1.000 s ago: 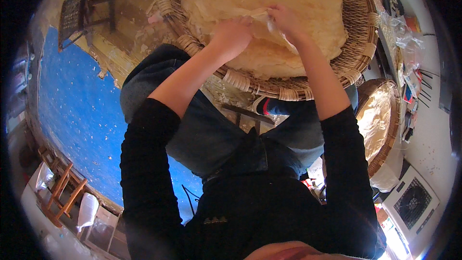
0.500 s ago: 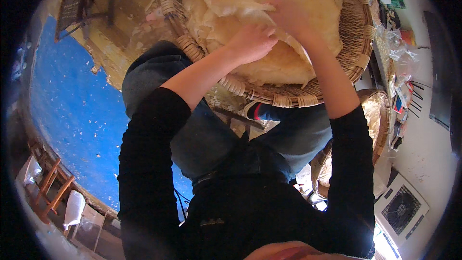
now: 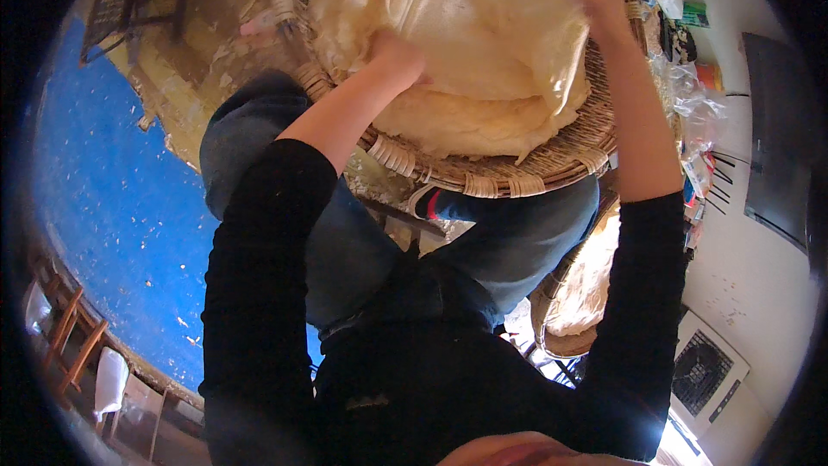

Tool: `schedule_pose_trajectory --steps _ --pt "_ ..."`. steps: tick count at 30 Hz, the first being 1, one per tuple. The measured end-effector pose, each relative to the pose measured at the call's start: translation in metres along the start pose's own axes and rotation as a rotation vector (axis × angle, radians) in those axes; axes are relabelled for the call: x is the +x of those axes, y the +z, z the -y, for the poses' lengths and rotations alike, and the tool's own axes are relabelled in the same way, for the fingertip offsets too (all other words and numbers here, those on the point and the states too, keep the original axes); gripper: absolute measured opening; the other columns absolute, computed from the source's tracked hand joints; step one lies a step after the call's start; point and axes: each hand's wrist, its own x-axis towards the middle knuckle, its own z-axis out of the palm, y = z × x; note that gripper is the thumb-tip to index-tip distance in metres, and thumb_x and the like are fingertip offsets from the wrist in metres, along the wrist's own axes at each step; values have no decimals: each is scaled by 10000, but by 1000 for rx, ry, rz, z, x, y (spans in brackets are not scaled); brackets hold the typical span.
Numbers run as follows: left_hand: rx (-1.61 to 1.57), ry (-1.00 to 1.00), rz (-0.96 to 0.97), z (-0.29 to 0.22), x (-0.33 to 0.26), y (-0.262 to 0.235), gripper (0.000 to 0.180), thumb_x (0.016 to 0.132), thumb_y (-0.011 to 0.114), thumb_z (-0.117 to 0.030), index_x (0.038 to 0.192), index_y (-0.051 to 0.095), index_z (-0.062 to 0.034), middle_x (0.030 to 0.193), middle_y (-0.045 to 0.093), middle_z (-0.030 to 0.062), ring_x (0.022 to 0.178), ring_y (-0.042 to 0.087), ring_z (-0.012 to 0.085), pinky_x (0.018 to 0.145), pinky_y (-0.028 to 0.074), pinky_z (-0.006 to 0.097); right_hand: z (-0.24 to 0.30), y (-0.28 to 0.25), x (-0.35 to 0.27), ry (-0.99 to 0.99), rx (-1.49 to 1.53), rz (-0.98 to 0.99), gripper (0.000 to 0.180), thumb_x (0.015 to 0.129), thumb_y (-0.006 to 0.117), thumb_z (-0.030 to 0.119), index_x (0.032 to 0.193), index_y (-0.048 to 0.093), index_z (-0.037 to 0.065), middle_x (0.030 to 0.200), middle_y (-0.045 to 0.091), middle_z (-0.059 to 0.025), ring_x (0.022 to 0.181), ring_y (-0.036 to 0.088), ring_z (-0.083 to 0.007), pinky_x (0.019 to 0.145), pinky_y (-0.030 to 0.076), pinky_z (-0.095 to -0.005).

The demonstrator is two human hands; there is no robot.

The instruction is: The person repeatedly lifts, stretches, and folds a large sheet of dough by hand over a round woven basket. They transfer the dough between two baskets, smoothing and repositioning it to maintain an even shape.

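- Cream, thin, partly see-through material is lying as a wrinkled sheet at twelve o'clock in the head view, over a thicker pale pile.
- Woven wicker is surrounding both: a round basket, its bound rim running from ten through six to two o'clock around them.
- At the sheet's eight o'clock, the left hand is resting against the wrinkles with its fingers curled in; its fingertips are hiding, so I cannot tell whether they are pinching the sheet.
- At the sheet's two o'clock, the right hand is lying along the edge, fingers bent inward over it; I cannot tell whether they are pinching it.
- Blue jeans are spreading below the basket's six o'clock, a striped sock showing between them and the rim.
- Toward four o'clock, a second basket is holding pale material.
- Blue flooring, speckled with bits, is stretching along nine o'clock.
- Toward ten o'clock, a dark chair is standing.
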Motion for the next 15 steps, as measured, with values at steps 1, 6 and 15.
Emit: schedule_pose_trajectory --steps 1,6,15 --pt "-41 5 -24 1 0 0 197 840 634 -211 895 729 -47 878 708 134 844 685 332 740 525 462 4 -20 0 -15 171 47 379 944 558 298 1182 650 18 1133 670 -55 1019 634 -178 862 491 -304" --pt "-76 -86 -137 4 1 10 187 831 672 -242 936 739 -103 923 719 86 903 690 286 714 533 423 15 -129 -1 -23 518 258 405 958 556 255 1295 567 30 1272 600 -61 1139 585 -175 962 478 -325" --pt "3 10 -48 4 -16 -10 186 797 661 -183 951 743 -118 959 721 94 906 679 300 801 495 480 40 -313 -5 19 -466 -371 323 924 591 201 1198 592 30 1181 627 -79 1101 599 -243 985 473 -380"
